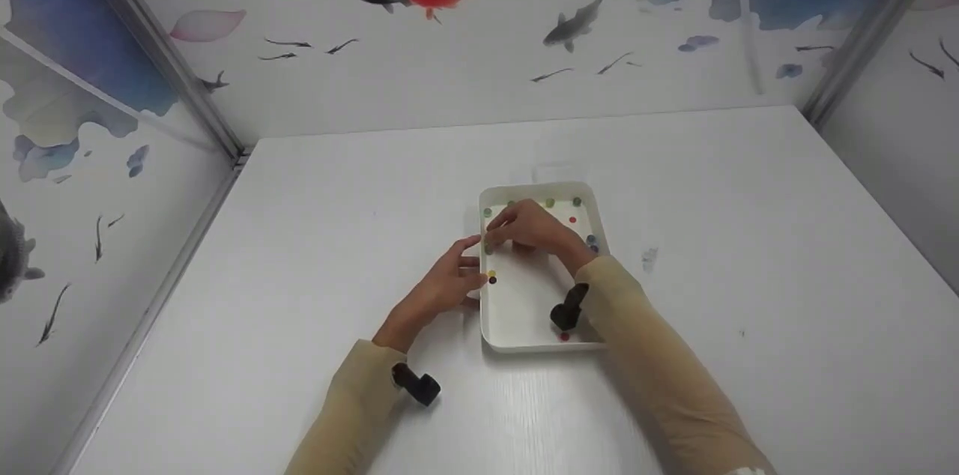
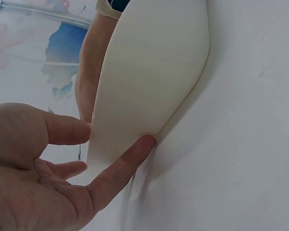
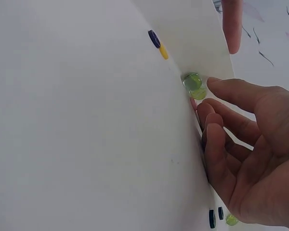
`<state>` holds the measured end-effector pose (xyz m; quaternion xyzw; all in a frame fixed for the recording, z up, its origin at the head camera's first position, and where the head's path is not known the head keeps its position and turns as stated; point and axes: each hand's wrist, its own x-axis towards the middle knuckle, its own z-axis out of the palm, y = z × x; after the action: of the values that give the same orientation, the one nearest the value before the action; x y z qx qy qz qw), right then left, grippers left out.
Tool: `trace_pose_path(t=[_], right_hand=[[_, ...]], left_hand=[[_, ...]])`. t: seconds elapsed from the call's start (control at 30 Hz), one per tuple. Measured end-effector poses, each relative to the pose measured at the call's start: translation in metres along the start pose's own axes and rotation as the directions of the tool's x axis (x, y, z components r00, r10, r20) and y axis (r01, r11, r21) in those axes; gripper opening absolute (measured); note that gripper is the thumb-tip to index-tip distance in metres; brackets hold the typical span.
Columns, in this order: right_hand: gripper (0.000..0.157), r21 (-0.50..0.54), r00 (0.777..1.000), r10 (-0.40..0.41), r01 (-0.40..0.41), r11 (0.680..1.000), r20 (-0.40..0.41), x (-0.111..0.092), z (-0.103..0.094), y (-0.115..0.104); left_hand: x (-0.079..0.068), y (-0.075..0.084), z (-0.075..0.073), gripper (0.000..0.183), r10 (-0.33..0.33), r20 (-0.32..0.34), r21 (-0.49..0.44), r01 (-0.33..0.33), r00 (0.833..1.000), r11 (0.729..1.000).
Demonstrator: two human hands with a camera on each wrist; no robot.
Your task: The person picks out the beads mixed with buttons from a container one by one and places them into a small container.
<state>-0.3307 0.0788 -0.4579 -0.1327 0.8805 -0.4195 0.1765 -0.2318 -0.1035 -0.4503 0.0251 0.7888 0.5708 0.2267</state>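
A shallow white tray (image 1: 524, 321) lies on the table with glass marbles and small flat round counters inside. My left hand (image 1: 449, 280) is at its left side; in the left wrist view, one extended finger (image 2: 130, 154) lies along the outer wall and another fingertip meets the rim. My right hand (image 1: 528, 228) reaches inside by the left wall. Its thumb and bent fingers (image 3: 216, 144) are close beside two green marbles (image 3: 192, 82), with a reddish counter (image 3: 193, 103) by the fingertips. A dark counter (image 3: 154, 38) and a yellow counter (image 3: 164, 51) lie farther along that wall.
More green marbles (image 1: 550, 202) are along the tray's far wall. Blue pieces (image 1: 592, 239) sit at its right wall, and red counters (image 1: 573, 219) lie near the far and near ends. Behind the tray is a clear plastic piece (image 1: 558, 172). Fish-patterned panels (image 1: 449, 78) enclose the table.
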Motion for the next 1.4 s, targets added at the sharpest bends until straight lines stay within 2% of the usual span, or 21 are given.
trace_pose_path(t=[0.33, 0.8, 1.0, 1.4], right_hand=[[0.025, -0.028, 0.999, 0.033, -0.033, 0.999, -0.006, 0.001, 0.0019, -0.0034], [0.021, -0.044, 0.999, 0.031, -0.03, 0.999, 0.015, -0.0004, 0.0055, -0.0026], [0.02, -0.033, 1.0, 0.019, -0.019, 0.999, 0.006, -0.0004, 0.0049, -0.0005], [0.021, -0.036, 1.0, 0.029, -0.029, 0.999, -0.009, -0.0002, 0.0064, -0.0015]], left_hand=[[0.0021, 0.0003, -0.0006, 0.068, -0.012, -0.011, 0.001, 0.012, 1.0, 1.0], [0.0037, -0.0054, -0.0019, 0.069, -0.021, -0.004, -0.015, 0.021, 1.0, 1.0], [0.0044, -0.0054, -0.0012, 0.069, 0.002, 0.008, -0.014, -0.002, 1.0, 1.0], [0.0015, -0.0031, -0.0008, 0.069, -0.015, 0.003, -0.016, 0.015, 1.0, 1.0]])
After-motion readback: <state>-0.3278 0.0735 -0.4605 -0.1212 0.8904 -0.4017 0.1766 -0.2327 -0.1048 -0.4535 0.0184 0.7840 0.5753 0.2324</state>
